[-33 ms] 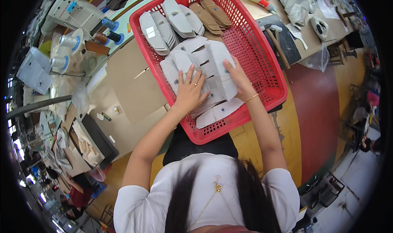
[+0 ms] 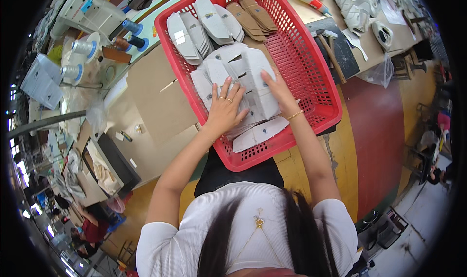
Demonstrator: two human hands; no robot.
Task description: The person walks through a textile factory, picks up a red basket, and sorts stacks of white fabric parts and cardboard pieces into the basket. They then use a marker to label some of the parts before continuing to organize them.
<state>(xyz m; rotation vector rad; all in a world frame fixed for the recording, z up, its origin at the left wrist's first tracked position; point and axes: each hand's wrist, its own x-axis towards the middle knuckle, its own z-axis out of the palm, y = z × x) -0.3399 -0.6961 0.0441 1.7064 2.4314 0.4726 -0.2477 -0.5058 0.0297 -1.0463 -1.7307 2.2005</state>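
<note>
A red plastic basket (image 2: 332,112) holds several stacks of flat, light-grey cut pieces, resembling shoe insoles or upper parts. My left hand (image 2: 224,109) lies with fingers spread on the grey pieces (image 2: 217,71) at the basket's left side. Along the right edge of a thick grey stack (image 2: 259,65), my right hand (image 2: 280,93) is closed, thumb on top, other fingers mostly hidden by the stack. Nearest me in the basket is another grey stack (image 2: 260,135). Banded grey stacks (image 2: 212,21) and brown stacks (image 2: 250,17) fill the far end.
Thread spools (image 2: 80,48) and a sewing machine (image 2: 87,17) stand at the far left. Brown board (image 2: 158,94) covers the table left of the basket. A hammer (image 2: 332,58), a white brush-like tool (image 2: 355,43) and a glue bottle (image 2: 311,0) lie at the right.
My right hand has shifted slightly left, and the thick grey stack under it leans a little further left. The left hand stays in place.
</note>
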